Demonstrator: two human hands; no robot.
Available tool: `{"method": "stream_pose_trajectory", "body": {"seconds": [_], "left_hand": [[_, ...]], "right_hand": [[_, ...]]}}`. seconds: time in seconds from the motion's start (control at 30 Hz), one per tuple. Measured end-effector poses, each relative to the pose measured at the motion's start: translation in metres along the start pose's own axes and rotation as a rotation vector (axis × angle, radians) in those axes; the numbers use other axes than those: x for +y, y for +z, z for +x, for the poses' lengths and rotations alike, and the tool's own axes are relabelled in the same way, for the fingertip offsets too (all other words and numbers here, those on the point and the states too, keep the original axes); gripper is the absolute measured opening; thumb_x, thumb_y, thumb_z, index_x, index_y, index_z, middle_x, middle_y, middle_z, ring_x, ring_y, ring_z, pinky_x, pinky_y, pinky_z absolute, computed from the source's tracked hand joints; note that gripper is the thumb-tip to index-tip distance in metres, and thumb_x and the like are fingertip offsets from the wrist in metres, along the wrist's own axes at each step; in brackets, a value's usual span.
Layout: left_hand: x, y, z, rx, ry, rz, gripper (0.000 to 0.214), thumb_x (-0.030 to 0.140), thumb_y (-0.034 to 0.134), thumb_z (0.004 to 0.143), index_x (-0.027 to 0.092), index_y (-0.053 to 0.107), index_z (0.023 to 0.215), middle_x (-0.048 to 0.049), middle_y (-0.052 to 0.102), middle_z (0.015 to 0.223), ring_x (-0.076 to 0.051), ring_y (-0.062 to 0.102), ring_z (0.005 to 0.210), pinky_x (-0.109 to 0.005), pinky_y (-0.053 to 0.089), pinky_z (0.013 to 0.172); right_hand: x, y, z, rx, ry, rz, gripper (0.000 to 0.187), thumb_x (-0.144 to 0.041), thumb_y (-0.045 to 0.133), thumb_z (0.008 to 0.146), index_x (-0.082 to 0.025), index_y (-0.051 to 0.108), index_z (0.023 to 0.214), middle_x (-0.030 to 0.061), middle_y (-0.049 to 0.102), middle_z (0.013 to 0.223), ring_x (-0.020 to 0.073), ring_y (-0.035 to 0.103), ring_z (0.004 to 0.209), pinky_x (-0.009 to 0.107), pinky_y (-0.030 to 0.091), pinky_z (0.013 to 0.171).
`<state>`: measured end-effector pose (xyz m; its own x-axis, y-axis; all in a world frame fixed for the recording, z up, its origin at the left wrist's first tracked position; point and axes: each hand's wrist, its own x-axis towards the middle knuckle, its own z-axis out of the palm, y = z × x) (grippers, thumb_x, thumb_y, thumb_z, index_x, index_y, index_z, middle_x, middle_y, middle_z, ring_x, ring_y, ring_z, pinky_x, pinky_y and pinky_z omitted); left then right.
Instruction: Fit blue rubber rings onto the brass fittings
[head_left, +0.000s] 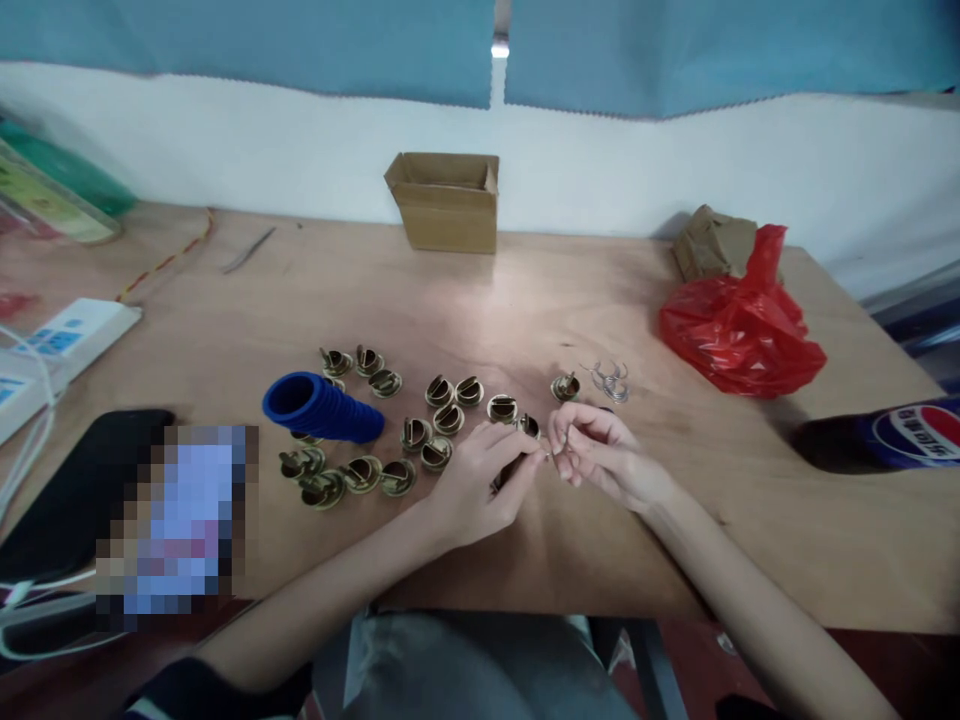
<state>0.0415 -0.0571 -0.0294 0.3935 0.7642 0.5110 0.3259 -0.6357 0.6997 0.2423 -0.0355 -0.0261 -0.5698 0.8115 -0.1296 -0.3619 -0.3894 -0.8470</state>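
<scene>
My left hand (480, 485) and my right hand (596, 455) meet over the front middle of the wooden table (480, 290). Their fingertips pinch a small part between them; it is too small to make out. A dark piece shows under my left fingers. Several round brass parts (442, 405) lie scattered just beyond and left of my hands. One brass part (565, 387) sits right beyond my right hand, next to a small heap of metal rings (611, 380).
A stack of blue rings (322, 408) lies on its side among the brass parts. A cardboard box (446, 200) stands at the back, a red plastic bag (739, 325) at right, a cola bottle (885, 435) at far right. A black phone (82, 490) and power strip (52, 350) sit left.
</scene>
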Motion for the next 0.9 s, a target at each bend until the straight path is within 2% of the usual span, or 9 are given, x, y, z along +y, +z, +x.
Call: {"method": "stream_pose_trajectory", "body": {"seconds": [0.23, 0.47, 0.67, 0.9], "left_hand": [[-0.0005, 0.0000, 0.0007, 0.035, -0.008, 0.066, 0.016, 0.014, 0.051, 0.097, 0.019, 0.060, 0.085, -0.0006, 0.067, 0.076, -0.014, 0.060, 0.072, -0.029, 0.045, 0.068], [-0.0043, 0.0033, -0.0017, 0.063, -0.018, 0.055, 0.009, 0.014, 0.055, 0.096, 0.019, 0.061, 0.101, -0.0027, 0.072, 0.088, -0.015, 0.066, 0.079, -0.029, 0.050, 0.074], [-0.0051, 0.0032, -0.0019, 0.052, -0.014, 0.081, 0.010, 0.013, 0.052, 0.097, 0.019, 0.060, 0.097, -0.0024, 0.072, 0.087, -0.015, 0.066, 0.079, -0.029, 0.049, 0.073], [-0.0035, 0.0018, -0.0009, 0.048, 0.004, 0.129, 0.011, 0.013, 0.053, 0.097, 0.019, 0.059, 0.091, -0.0016, 0.070, 0.082, -0.015, 0.063, 0.076, -0.029, 0.046, 0.071]], "right_hand": [[-0.0053, 0.0034, 0.0013, 0.071, -0.016, 0.001, 0.018, -0.031, 0.077, 0.088, -0.016, 0.067, 0.084, -0.0008, 0.065, 0.079, 0.0055, 0.063, 0.061, 0.014, 0.051, 0.052], [-0.0055, 0.0051, 0.0005, 0.063, 0.004, -0.019, 0.018, -0.032, 0.076, 0.089, -0.016, 0.068, 0.085, 0.0001, 0.066, 0.078, 0.0061, 0.064, 0.062, 0.014, 0.052, 0.054], [-0.0045, 0.0041, 0.0010, 0.044, -0.016, -0.037, 0.017, -0.031, 0.074, 0.091, -0.017, 0.069, 0.086, 0.0001, 0.066, 0.077, 0.0061, 0.064, 0.063, 0.014, 0.051, 0.055], [-0.0058, 0.0053, 0.0011, 0.081, -0.004, -0.070, 0.020, -0.034, 0.076, 0.089, -0.016, 0.068, 0.085, 0.0006, 0.066, 0.077, 0.0075, 0.063, 0.062, 0.016, 0.052, 0.054]]}}
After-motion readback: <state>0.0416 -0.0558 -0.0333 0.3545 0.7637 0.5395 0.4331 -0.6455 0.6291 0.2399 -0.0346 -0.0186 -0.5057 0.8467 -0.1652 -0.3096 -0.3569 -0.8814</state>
